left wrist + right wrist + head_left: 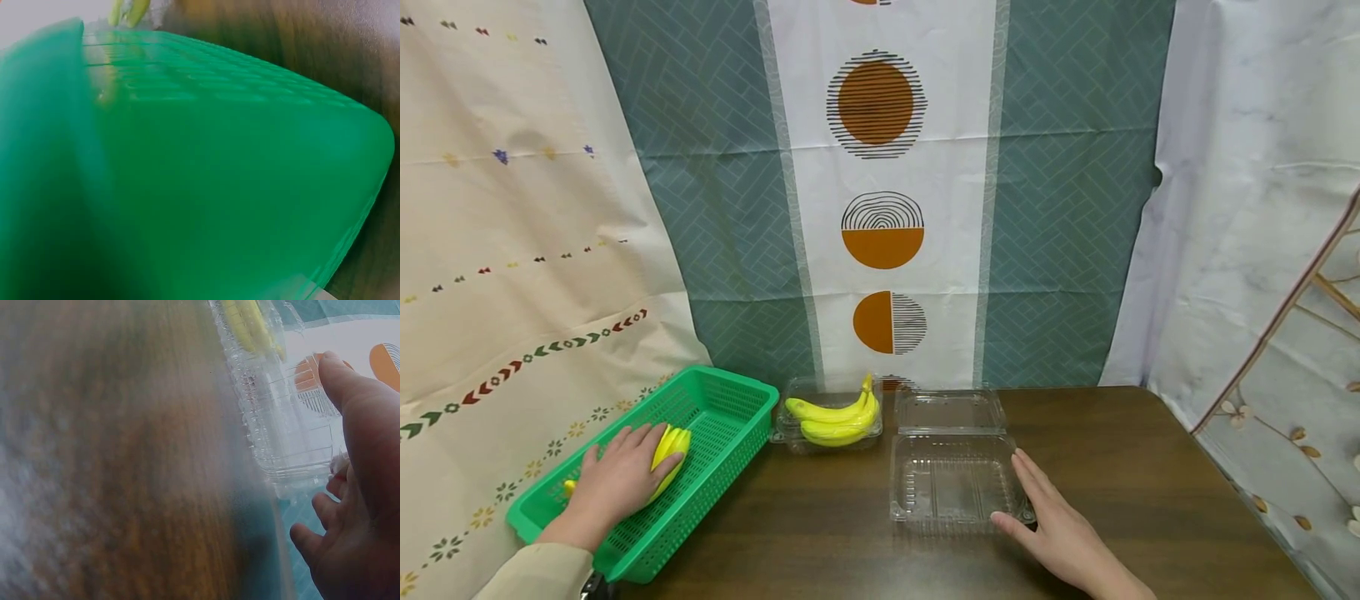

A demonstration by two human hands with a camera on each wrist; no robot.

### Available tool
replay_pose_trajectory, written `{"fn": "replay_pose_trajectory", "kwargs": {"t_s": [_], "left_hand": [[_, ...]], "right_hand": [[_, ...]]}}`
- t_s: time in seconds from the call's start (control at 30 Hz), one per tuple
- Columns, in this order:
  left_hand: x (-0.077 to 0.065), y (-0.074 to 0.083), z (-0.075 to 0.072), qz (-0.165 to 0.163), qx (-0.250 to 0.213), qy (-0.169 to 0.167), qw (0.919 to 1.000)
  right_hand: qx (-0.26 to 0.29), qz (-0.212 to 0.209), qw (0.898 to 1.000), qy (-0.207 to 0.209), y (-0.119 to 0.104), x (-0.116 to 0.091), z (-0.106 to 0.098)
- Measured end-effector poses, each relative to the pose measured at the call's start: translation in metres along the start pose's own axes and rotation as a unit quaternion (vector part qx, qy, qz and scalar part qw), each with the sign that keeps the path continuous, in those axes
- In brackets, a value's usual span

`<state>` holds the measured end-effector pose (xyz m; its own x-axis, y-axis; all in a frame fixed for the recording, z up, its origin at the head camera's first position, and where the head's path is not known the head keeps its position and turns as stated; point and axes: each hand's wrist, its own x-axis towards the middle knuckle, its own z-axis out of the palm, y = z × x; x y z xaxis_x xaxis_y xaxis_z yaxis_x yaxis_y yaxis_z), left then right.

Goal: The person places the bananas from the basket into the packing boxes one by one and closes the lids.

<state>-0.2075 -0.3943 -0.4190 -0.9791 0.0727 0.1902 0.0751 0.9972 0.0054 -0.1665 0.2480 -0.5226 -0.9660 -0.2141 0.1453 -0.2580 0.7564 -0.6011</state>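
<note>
Left of the open clear container [955, 492], I observe the left hand [617, 475] over bananas [674, 440] inside a green basket [730, 388]; whether it grips them, I cannot tell. The right hand [1060, 529], fingers extended, lies at that container's right edge.

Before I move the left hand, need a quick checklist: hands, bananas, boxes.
1. Left hand at the bananas in the basket: ok.
2. Left grip secure: cannot tell; the basket fills most of the left wrist view.
3. Bananas out of the basket: not ok, inside.
4. Empty box open: ok, lid laid back.
5. Right hand at that box's right edge: ok.
6. Filled box's bunch sealed in: cannot tell.
</note>
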Motion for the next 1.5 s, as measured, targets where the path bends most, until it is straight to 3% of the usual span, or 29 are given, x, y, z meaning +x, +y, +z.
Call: {"fn": "replay_pose_trajectory", "kwargs": {"t_s": [0.37, 0.63, 1.5], "left_hand": [[0.007, -0.008, 0.002, -0.007, 0.003, -0.017, 0.9998], [0.006, -0.012, -0.009, -0.005, -0.02, -0.028, 0.9994], [0.033, -0.031, -0.017, -0.013, -0.01, -0.091, 0.9957]], "right_hand": [[0.003, 0.002, 1.0, -0.002, 0.001, 0.0, 0.0], [0.001, 0.004, 1.0, -0.001, 0.002, 0.0, -0.001], [0.005, 0.004, 1.0, -0.006, 0.001, 0.001, 0.0]]}}
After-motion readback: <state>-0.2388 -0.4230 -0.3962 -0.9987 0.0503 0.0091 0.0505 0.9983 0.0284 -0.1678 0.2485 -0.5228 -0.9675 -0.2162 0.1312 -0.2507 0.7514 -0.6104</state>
